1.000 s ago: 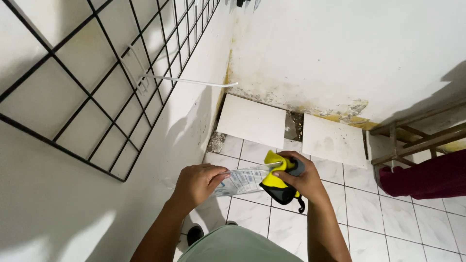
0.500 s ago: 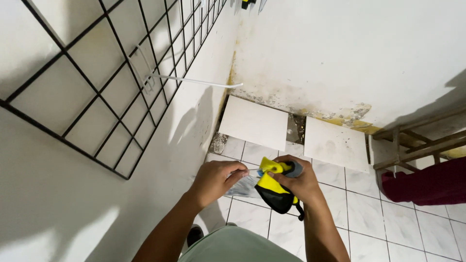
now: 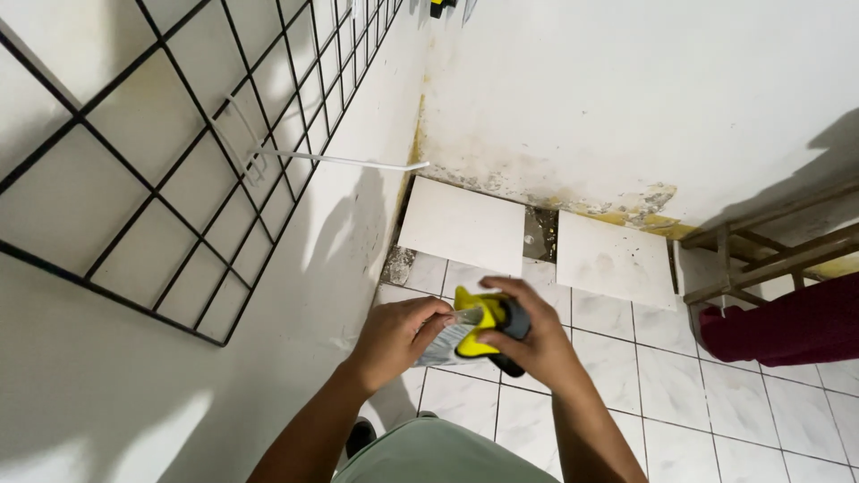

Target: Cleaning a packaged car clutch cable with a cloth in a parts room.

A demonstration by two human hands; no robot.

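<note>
My right hand (image 3: 535,342) grips a yellow and black tool (image 3: 489,319) with a dark grey handle end, held over the tiled floor. My left hand (image 3: 399,336) pinches the top of a thin grey-white packet (image 3: 445,347) that lies against the tool's left side. Both hands meet at the middle of the view, just above my light green shirt (image 3: 447,456). Part of the tool and packet is hidden by my fingers.
A black wire grid panel (image 3: 179,161) hangs on the left wall with a white wire hook (image 3: 349,162) sticking out. Two loose white tiles (image 3: 461,224) lean against the stained back wall. A wooden frame (image 3: 769,250) and a dark red cloth (image 3: 787,326) are at right.
My left hand has slid in from the packet's far end to the tool, folding the packet up against it. The view has tilted slightly, showing more of the grid panel.
</note>
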